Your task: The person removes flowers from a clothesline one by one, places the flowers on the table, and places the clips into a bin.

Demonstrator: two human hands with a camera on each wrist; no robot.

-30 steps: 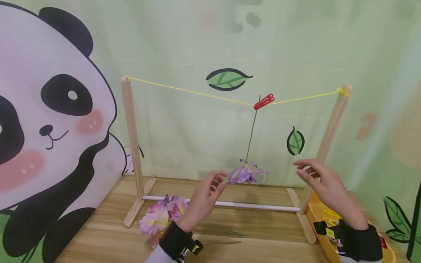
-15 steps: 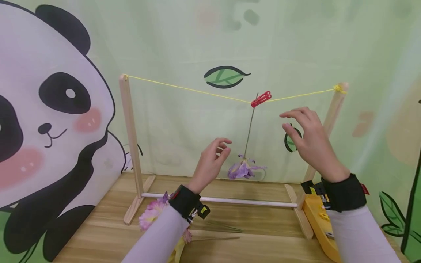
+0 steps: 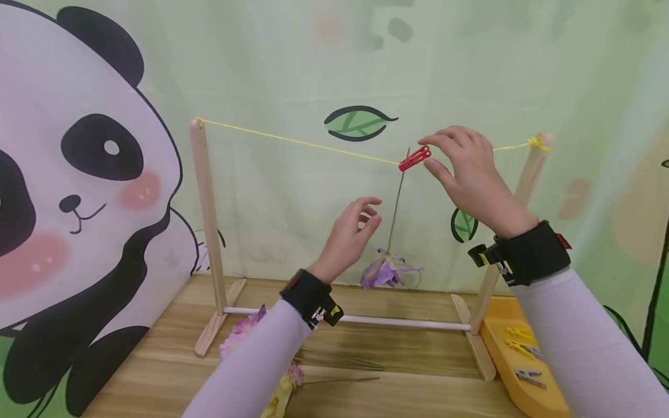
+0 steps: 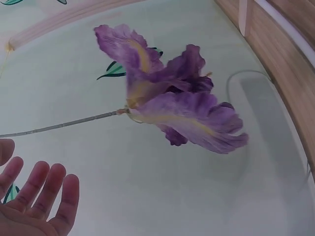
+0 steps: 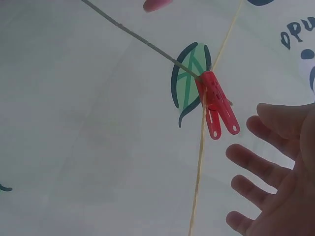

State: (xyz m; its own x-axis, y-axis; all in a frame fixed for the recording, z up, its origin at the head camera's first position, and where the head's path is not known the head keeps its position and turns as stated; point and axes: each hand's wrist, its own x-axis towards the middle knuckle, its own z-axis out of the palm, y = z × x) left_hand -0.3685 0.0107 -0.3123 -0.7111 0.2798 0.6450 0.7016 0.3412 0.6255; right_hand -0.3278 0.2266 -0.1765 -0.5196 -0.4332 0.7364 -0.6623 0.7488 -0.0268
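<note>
A purple artificial flower point(image 3: 388, 270) hangs head down by its thin stem point(image 3: 396, 212) from a red clothespin point(image 3: 415, 158), which is clipped on a yellow string point(image 3: 308, 144). My right hand point(image 3: 467, 168) is at the clothespin's handle end, thumb and fingers spread around it; the right wrist view shows a gap between fingers and clothespin point(image 5: 215, 105). Left of the stem, my left hand point(image 3: 349, 235) is loosely bent and holds nothing. In the left wrist view its fingers point(image 4: 47, 184) lie just below the stem, apart from the flower point(image 4: 172, 93).
Wooden posts point(image 3: 208, 215) with a white crossbar point(image 3: 407, 321) carry the string. A yellow tray point(image 3: 496, 342) with yellow and grey clips stands at the right. Pink flowers point(image 3: 237, 337) and loose stems point(image 3: 342, 380) lie on the wooden table, partly behind my left sleeve.
My right hand has risen from beside the right post up and left to the clothespin. My left hand has risen and moved right toward the stem. The flower hangs almost unmoved.
</note>
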